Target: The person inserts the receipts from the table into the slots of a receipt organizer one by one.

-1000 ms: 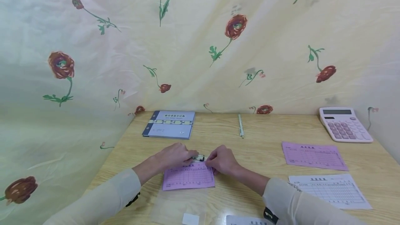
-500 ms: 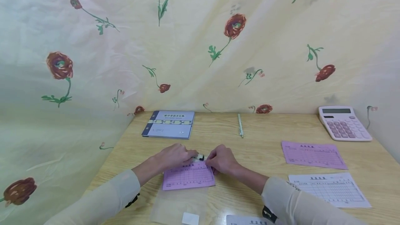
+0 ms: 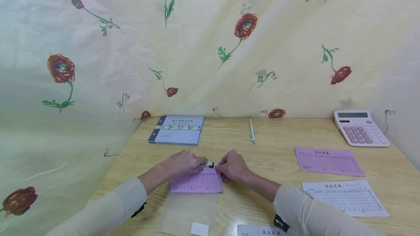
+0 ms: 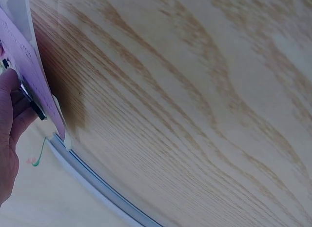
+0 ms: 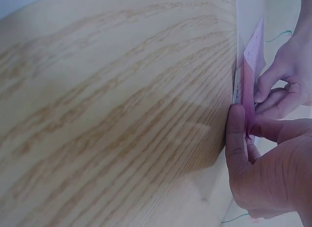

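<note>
Where I inspect by remote camera, the pink slip (image 3: 197,182) lies at the near side of both hands' fingers, its far edge running between them and partly hidden under the left ones. It overlaps a translucent sheet (image 3: 187,208), which extends nearer the person and bears a white label (image 3: 200,229).

Pose: both forearms reach forward and converge, sleeves at the wrists. The left hand (image 3: 183,165) has its back up and its thumb toward the right; the right hand (image 3: 233,167) is bent, fingertips toward the left.

Fingers, left: closed narrowly on the metal clip (image 3: 209,164), thumb on top. Fingers, right: thumb and forefinger pinch the pink slip near its far right corner, with no visible gap; whether the sheet shares that pinch I cannot tell. The clip sits between the two sets of fingers.

Beyond the left fingers, I record a blue ledger (image 3: 177,130) on the table (image 3: 279,141).
</note>
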The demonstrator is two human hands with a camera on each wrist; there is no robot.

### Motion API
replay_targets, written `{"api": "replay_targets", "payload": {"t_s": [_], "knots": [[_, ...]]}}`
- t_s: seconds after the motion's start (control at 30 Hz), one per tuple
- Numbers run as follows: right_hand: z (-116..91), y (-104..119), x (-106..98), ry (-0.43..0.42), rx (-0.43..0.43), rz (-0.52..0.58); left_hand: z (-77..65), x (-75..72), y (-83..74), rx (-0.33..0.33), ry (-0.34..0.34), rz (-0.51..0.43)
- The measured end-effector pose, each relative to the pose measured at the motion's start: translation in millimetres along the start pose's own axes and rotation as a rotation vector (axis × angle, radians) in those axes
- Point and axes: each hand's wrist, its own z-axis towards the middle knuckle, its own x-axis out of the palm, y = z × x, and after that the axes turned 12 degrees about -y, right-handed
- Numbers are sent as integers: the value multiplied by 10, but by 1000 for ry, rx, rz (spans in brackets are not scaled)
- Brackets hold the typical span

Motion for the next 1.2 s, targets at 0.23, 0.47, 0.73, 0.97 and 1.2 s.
{"api": "replay_targets", "payload": {"t_s": [0.23, 0.47, 0.73, 0.97, 1.2], "knots": [[-1, -17, 23, -29, 31, 36, 2, 13, 3, -21, 5, -21], [-8, -25, 28, -38, 40, 48, 12, 24, 4, -22, 13, 0], [-18, -35, 44, -55, 55, 74, 10, 33, -8, -37, 11, 5], [-26, -30, 48, -63, 66, 81, 5, 51, -2, -31, 0, 27], [-28, -22, 52, -65, 74, 79, 6, 42, -5, -32, 8, 40]]}}
